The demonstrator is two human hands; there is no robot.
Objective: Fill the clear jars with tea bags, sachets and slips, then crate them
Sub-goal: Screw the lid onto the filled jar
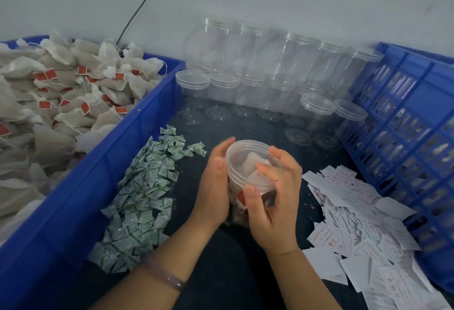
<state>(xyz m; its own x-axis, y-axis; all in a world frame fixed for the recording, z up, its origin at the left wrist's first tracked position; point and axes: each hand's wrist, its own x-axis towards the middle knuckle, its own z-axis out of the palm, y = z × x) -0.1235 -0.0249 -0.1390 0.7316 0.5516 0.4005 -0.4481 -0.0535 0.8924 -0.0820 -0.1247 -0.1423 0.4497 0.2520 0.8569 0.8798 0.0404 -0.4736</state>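
**Both hands on a filled jar at mid-table**

The filled jar (250, 174) sits at the centre of the dark table (221, 273), tilted a little toward the person. White tea bags and a red tag show through its clear wall.

The left hand (216, 187) grips the jar from 9 o'clock, with the thumb on the near side and the fingers wrapped round the far side of the wall. The right hand (275, 196) comes in from 4 o'clock. Its fingers are curled over the jar's top rim and the thumb is pressed on the near edge, so this hand grips the rim. A pale bracelet (167, 277) circles the left wrist.

Taking the jar as the dial's centre:

- **9 to 10 o'clock:** a blue bin (98, 174) is heaped with tea bags (61, 93), their red tags on strings.
- **8 o'clock:** a long pile of green-and-white sachets (142, 194) lies just beside the bin's wall.
- **4 to 5 o'clock:** white printed slips (356, 231) are scattered against the foot of a slotted blue crate (405, 125), which stands at 3 o'clock. Pale shapes show through its slots, too blurred to name.
- **12 to 1 o'clock:** empty jars (258, 83) are stacked in rows along the wall, between bin and crate.
- **11 o'clock:** a dark cable (140, 7) runs down the wall, well apart from the jar
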